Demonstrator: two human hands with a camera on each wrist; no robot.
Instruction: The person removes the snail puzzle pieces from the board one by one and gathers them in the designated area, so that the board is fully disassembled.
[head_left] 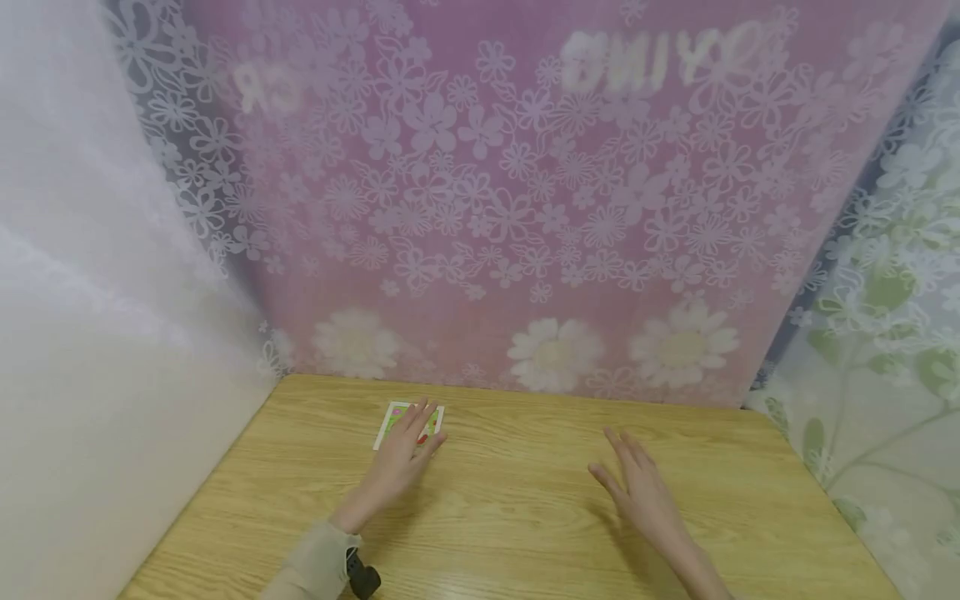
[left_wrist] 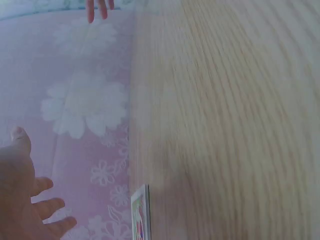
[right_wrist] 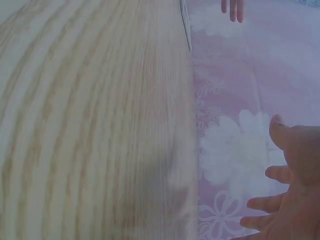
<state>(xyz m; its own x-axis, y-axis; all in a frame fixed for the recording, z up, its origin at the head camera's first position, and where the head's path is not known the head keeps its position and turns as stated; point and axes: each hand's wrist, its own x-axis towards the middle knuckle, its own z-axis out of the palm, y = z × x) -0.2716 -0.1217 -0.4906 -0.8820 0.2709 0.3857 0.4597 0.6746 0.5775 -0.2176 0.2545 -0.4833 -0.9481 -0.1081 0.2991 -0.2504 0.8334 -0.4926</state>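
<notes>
A white-bordered picture card [head_left: 382, 432] with green, pink and red printing lies flat on the wooden table, left of the middle near the back. Partly covering it in the head view is my left hand [head_left: 405, 446], fingers straight and thumb spread. The left wrist view shows this hand [left_wrist: 25, 200] apart from the card [left_wrist: 140, 215], raised over the table. To the right, my right hand [head_left: 641, 487] hovers over bare wood with its fingers extended and holds nothing. In the right wrist view its fingers [right_wrist: 270, 202] are spread apart.
The wooden table [head_left: 510, 517] ends at the back against a pink flowered curtain [head_left: 510, 208]. A white sheet [head_left: 112, 292] hangs on the left, and a leaf-patterned curtain [head_left: 885, 375] on the right. A black device [head_left: 363, 577] is strapped at the left wrist.
</notes>
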